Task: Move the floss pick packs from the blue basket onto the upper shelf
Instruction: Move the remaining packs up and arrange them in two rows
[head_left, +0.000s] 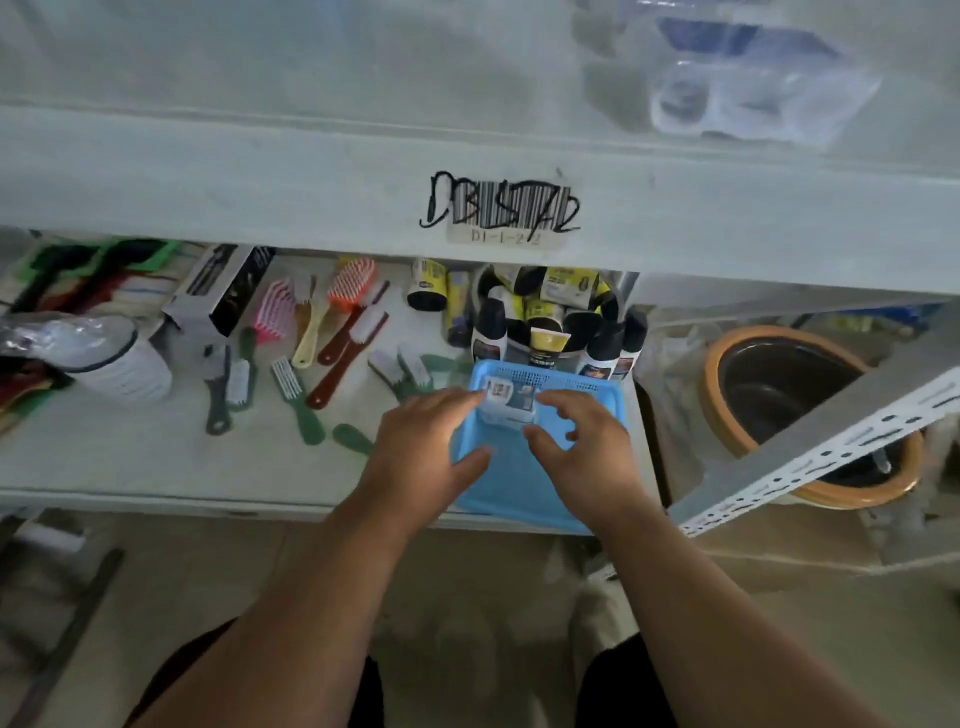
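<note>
Both hands in blue basket (524, 483), left hand (426, 441) and right hand (587, 447) fingertips pinching floss pick packs (506, 408) between them, upper shelf (311, 197) above.

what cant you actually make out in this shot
- Head view: how many floss pick packs are in the blue basket; both hands cover part of it.
- Whether the left hand or right hand already grips a pack; motion blur.
- Item on the upper shelf: blurred.
- Barcode label: scribbled over.
</note>
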